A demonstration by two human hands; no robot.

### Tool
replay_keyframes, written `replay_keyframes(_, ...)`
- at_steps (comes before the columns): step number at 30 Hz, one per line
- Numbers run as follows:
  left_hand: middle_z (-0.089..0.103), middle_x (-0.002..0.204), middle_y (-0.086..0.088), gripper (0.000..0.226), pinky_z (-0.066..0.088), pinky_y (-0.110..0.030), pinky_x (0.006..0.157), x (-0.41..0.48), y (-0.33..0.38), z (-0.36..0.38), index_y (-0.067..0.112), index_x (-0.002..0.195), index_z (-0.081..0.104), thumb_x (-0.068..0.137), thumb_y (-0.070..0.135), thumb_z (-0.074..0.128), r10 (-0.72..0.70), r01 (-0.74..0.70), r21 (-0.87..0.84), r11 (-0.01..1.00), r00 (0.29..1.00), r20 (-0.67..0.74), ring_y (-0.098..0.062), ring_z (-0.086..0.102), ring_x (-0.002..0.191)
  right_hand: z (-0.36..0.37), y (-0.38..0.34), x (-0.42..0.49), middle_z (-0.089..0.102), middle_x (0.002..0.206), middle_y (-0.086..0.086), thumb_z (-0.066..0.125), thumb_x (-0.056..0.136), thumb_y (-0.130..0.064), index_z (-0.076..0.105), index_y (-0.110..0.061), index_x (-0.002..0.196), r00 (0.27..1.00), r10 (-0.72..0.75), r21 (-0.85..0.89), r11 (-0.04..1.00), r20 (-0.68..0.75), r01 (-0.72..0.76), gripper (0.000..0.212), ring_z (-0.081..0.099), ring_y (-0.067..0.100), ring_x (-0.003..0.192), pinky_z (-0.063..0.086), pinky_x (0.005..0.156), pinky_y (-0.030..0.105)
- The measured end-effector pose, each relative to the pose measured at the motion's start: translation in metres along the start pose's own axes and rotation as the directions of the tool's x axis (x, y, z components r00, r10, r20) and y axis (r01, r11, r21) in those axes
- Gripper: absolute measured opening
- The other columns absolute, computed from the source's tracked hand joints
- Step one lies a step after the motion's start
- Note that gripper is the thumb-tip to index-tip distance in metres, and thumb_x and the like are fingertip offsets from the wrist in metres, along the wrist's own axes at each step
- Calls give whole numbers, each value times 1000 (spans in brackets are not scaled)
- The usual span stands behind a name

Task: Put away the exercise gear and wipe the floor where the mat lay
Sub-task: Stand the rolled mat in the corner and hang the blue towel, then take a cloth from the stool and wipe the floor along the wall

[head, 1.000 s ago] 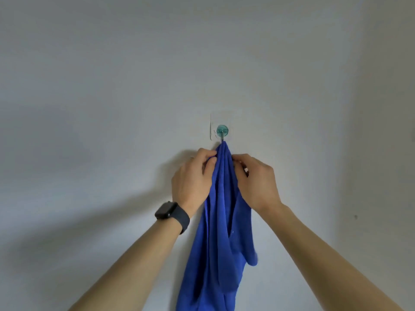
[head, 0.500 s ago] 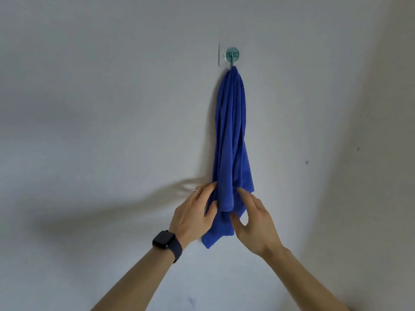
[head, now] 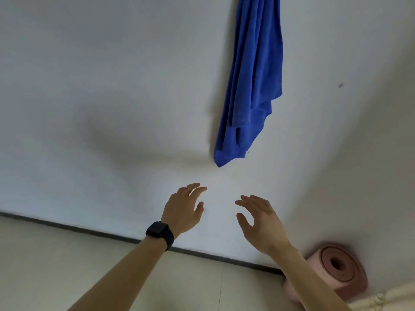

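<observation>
A blue cloth (head: 253,81) hangs down the white wall from above the top edge of the view; its hook is out of sight. My left hand (head: 183,209), with a black watch on the wrist, is below the cloth's lower tip, fingers spread and holding nothing. My right hand (head: 260,223) is beside it, also spread and holding nothing. Neither hand touches the cloth. A rolled pink exercise mat (head: 336,272) lies on the floor in the corner at the lower right, partly behind my right forearm.
The white wall (head: 112,108) meets the pale floor (head: 56,265) along a dark baseboard line (head: 89,231). A second wall closes the corner on the right. A pale fringed edge (head: 381,297) shows at the bottom right.
Both hands let go of the blue cloth and dropped below it. The view tilted down, so the hook left the frame and the floor and rolled mat came into view.
</observation>
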State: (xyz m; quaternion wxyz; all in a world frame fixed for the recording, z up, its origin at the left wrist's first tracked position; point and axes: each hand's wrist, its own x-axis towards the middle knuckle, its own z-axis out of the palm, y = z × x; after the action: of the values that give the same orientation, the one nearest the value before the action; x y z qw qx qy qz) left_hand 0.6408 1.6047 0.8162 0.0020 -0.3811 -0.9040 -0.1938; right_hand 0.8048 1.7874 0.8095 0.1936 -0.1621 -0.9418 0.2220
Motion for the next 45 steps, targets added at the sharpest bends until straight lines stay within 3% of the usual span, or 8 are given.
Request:
replay_keyframes(4, 41, 152, 10, 47, 34, -31, 111, -50, 0, 21, 33, 146, 41, 99, 35, 46, -144, 141, 56, 988, 988, 47, -13, 36, 140, 6, 14, -32, 62, 133, -14, 63, 92, -36, 69, -33, 118, 995, -32, -22, 999, 95, 34, 27, 44, 16, 137, 45, 105, 38)
replay_keyframes(8, 46, 149, 9, 46, 36, -33, 112, -104, 10, 39, 32, 145, 44, 99, 35, 47, -260, 255, 61, 965, 962, 80, -14, 38, 139, 12, 22, -63, 52, 141, -21, 52, 98, -43, 62, -39, 126, 961, -21, -29, 999, 276, 31, 30, 28, 9, 145, 28, 112, 29)
replay_keyframes(13, 55, 140, 5, 43, 39, -33, 109, -168, 20, 44, 28, 140, 50, 98, 33, 49, -345, 338, 79, 938, 934, 97, -15, 45, 133, 23, 17, -98, 53, 140, -25, 49, 99, -45, 62, -42, 125, 915, -51, -8, 998, 400, 59, 30, 26, 6, 145, 24, 115, 26)
replay_keyframes(22, 57, 139, 7, 41, 39, -32, 107, -322, -20, 0, 30, 138, 54, 97, 33, 50, -620, 621, 53, 782, 784, -37, -13, 46, 132, 58, -102, -134, 59, 136, -19, 49, 99, -43, 63, -38, 125, 777, -364, 105, 926, 514, 363, 31, 32, 11, 144, 31, 116, 34)
replay_keyframes(27, 56, 139, 9, 41, 37, -31, 108, -478, -49, -36, 32, 138, 53, 98, 33, 48, -802, 807, -9, 591, 586, -112, -12, 43, 134, 96, -219, -197, 57, 136, -22, 48, 99, -45, 59, -39, 129, 601, -565, 211, 804, 566, 556, 33, 33, 11, 143, 32, 116, 38)
replay_keyframes(32, 52, 142, 13, 41, 32, -31, 112, -658, -65, -70, 35, 140, 50, 99, 36, 45, -931, 941, -50, 335, 323, -171, -10, 40, 136, 138, -352, -296, 53, 141, -21, 46, 100, -46, 55, -39, 135, 324, -756, 359, 582, 568, 729, 37, 29, 9, 145, 26, 117, 34)
replay_keyframes(41, 53, 141, 12, 40, 32, -32, 110, -918, -14, -98, 38, 137, 51, 97, 36, 47, -936, 957, -237, -170, -232, -263, -13, 42, 134, 179, -548, -494, 56, 138, -22, 49, 99, -42, 58, -36, 131, -180, -889, 632, 146, 421, 761, 34, 32, 11, 143, 27, 113, 31)
replay_keyframes(45, 55, 139, 11, 40, 35, -35, 108, -1003, 4, -101, 38, 136, 52, 97, 37, 48, -871, 890, -307, -337, -418, -257, -15, 45, 131, 186, -613, -579, 70, 119, -13, 59, 89, -33, 71, -28, 114, -307, -904, 721, 3, 299, 693, 28, 56, 22, 127, 44, 101, 39)
